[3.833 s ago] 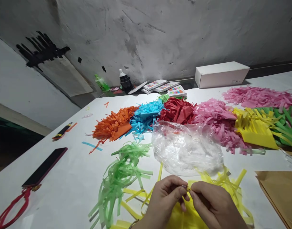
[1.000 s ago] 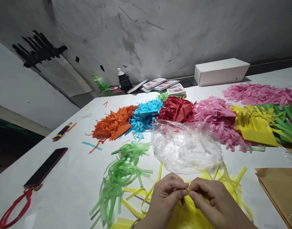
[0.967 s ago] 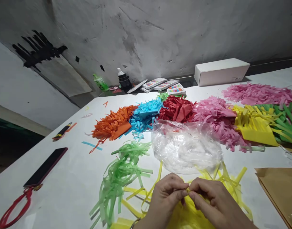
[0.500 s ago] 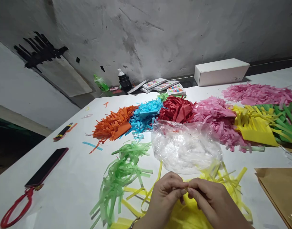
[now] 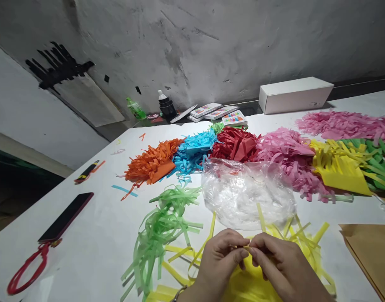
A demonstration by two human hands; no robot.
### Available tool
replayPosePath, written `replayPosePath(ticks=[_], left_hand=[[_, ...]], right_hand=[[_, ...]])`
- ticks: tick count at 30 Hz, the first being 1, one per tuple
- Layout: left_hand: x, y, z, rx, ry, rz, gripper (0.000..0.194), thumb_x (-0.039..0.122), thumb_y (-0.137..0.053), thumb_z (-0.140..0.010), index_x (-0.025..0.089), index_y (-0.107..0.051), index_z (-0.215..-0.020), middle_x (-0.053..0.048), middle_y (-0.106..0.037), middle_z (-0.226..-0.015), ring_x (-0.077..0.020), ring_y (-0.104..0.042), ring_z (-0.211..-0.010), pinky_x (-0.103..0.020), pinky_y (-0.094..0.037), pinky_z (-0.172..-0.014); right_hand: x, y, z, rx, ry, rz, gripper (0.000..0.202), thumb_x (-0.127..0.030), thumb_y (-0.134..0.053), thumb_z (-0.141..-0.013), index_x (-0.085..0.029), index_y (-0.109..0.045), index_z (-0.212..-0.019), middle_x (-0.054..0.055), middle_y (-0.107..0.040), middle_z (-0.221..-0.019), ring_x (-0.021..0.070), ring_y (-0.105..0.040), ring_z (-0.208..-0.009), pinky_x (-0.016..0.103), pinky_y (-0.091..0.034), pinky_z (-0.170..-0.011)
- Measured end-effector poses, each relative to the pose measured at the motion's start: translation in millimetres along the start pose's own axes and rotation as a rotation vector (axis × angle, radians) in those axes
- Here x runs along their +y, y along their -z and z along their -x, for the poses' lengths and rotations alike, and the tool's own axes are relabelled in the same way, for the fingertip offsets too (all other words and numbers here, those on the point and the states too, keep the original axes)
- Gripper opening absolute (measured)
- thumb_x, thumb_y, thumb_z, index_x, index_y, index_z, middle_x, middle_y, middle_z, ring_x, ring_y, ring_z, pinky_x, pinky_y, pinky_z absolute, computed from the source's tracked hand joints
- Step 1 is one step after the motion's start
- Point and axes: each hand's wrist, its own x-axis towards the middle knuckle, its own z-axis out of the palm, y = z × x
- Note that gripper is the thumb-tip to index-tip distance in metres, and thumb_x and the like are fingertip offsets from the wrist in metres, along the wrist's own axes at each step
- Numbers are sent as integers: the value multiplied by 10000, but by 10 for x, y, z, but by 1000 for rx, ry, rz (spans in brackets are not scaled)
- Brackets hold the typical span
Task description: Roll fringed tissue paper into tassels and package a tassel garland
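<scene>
Over a heap of yellow paper strips (image 5: 251,281) at the bottom centre, my left hand (image 5: 222,260) and my right hand (image 5: 276,260) meet fingertip to fingertip. Both pinch a small piece of yellow paper (image 5: 247,247) between thumb and forefinger, mostly covered by the fingers. Loose light green strips (image 5: 157,235) lie left of my left hand. Just beyond my hands rests a crumpled clear plastic bag (image 5: 247,195). A bracelet circles my left wrist.
Fringed paper bundles, orange (image 5: 153,161), blue (image 5: 197,147), red (image 5: 236,144), pink (image 5: 285,153) and yellow (image 5: 343,167), form a row. A phone (image 5: 66,217), a cutter (image 5: 87,171), brown paper (image 5: 371,251) and a white box (image 5: 295,95) lie around them.
The view has shifted slightly. A little more of the yellow piece shows between my fingertips, and a yellow strip now stands up behind my hands.
</scene>
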Motion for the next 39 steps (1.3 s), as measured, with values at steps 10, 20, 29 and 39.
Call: replayPosePath(ticks=[10, 20, 29, 39], left_hand=[[164, 63, -24, -66, -5, -280, 300, 428, -724, -856, 131, -730, -814, -52, -655, -767, -124, -615, -618, -231, -535, -591], [163, 52, -71, -96, 73, -240, 364, 489, -741, -808, 129, -698, -766, -33, -622, -653, -133, -607, -574, -236, -538, -553], [101, 89, -10, -112, -295, -674, 166, 248, -524, -932, 174, -609, -810, -32, -603, -742, -119, -569, -601, -212, -465, -570], [21, 135, -12, -74, -334, -674, 157, 289, -445, -997, 202, -551, -922, -32, -568, -808, -136, -556, -653, -208, -449, -557]], right_hand=[[-35, 12, -26, -21, -23, -54, 341, -432, -434, -994, -213, -614, -805, -13, -616, -704, 114, -573, -601, 202, -420, -525], [-5, -38, -22, 0, -74, -67, 380, -500, -438, -982, -215, -591, -782, -11, -608, -711, 112, -565, -589, 199, -425, -523], [24, -8, -39, 2, 163, 216, 188, -349, -465, -995, -251, -622, -968, -16, -690, -843, 118, -663, -746, 192, -483, -675], [102, 22, -65, 36, 269, 470, 232, -275, -429, -1014, -233, -535, -812, -27, -630, -715, 113, -633, -635, 202, -446, -574]])
